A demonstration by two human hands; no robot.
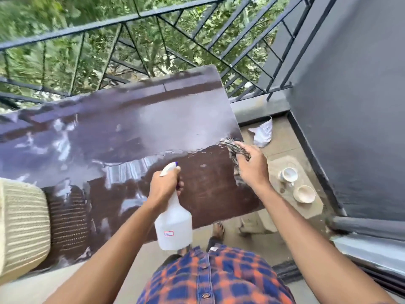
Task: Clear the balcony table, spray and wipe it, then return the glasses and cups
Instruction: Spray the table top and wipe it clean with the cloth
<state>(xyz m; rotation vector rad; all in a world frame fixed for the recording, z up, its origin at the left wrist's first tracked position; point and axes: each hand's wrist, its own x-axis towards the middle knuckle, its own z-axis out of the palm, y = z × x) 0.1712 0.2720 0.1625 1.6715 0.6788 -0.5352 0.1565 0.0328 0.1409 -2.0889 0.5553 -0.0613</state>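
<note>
Right hand (252,165) clenches striped cloth (235,150) at table's (131,132) right edge; left hand (165,186) grips spray bottle (173,224) over near edge. Tabletop long axis runs left from cloth; right hand nearer wet patch. Cups (295,185) on floor, right of table.

Bright, even daylight comes from the open side beyond the railing (153,16), with no hard shadows. The wet tabletop (109,132) mirrors the sky in broad white glare patches and pale streaks. Motion blur smears the foliage (32,40) and softens most edges. Wide-angle distortion bows the railing and the wall (350,106) outward toward the frame's borders.
</note>
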